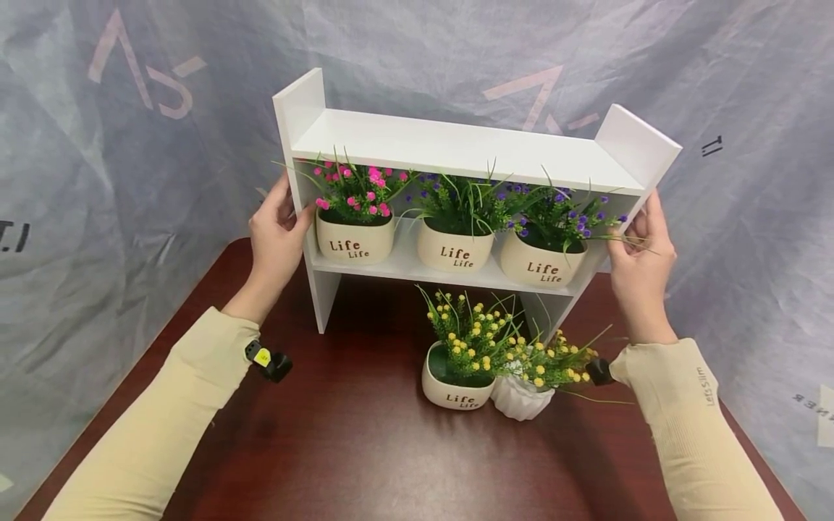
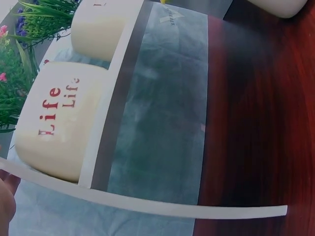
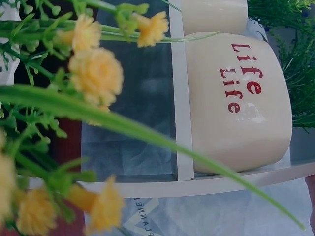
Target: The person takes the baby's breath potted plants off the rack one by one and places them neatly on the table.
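Note:
A white two-tier shelf [image 1: 469,148] stands between my two hands. My left hand [image 1: 276,235] grips its left side panel, thumb at the front edge and fingers going behind. On the opposite panel my right hand [image 1: 643,264] holds in a similar way, its fingers partly hidden. The middle board carries a cream "Life" pot with pink flowers [image 1: 355,239] and two like pots with purple flowers, one in the middle [image 1: 454,246] and one on the right [image 1: 543,260]. Whether the shelf's feet touch the table cannot be told.
On the dark red table [image 1: 339,434], in front of the shelf's right part, stand a cream pot with yellow flowers [image 1: 458,387] and a white ribbed pot [image 1: 521,398], also with yellow flowers. Their leaves reach towards my right wrist. A grey cloth [image 1: 417,58] hangs behind.

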{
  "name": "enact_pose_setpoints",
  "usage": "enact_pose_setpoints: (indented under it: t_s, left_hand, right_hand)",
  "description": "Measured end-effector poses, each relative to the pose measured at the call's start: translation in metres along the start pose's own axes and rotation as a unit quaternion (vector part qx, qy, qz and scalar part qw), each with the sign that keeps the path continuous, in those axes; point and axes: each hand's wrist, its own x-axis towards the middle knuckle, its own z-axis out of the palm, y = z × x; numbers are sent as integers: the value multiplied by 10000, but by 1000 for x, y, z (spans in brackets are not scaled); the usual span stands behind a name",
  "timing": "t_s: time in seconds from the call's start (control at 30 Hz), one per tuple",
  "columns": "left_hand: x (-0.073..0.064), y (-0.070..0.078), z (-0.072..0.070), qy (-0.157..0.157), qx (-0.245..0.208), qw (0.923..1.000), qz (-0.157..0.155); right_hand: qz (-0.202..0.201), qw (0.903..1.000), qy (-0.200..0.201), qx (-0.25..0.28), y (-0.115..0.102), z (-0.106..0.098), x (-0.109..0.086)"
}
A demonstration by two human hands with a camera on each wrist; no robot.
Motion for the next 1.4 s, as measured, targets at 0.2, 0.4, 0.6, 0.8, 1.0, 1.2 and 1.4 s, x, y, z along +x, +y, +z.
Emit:
enact_pose_setpoints:
  t_s: [0.2,0.4,0.6,0.8,1.0,1.2,1.4]
  left_hand:
    - [-3,-3,1,112,236,9996,93]
    - [-3,-4,-1,124,349,9992,153]
    - [-5,-7,-1,202,334,9990,199]
    - [-6,-8,0,260,275,9990,221]
    - [-7,-8,3,308,268,9989,247]
    - [-6,-8,5,369,266,9985,307]
    - [-5,-9,5,391,243,9984,341]
  right_hand:
    - [20,9999,-25,151,4,-1,3]
    - [216,9907,-6,1344,-11,-3,5]
    - [632,9717,714,2163,-46,3,10]
    - [833,9487,1290,2765,-88,8,12]
    - [481,9413,1394,3036,-123,15,1]
    - [79,9369,985,3353,-137,32,-16]
    - [-230,9622,-109,2712,-142,59,-45]
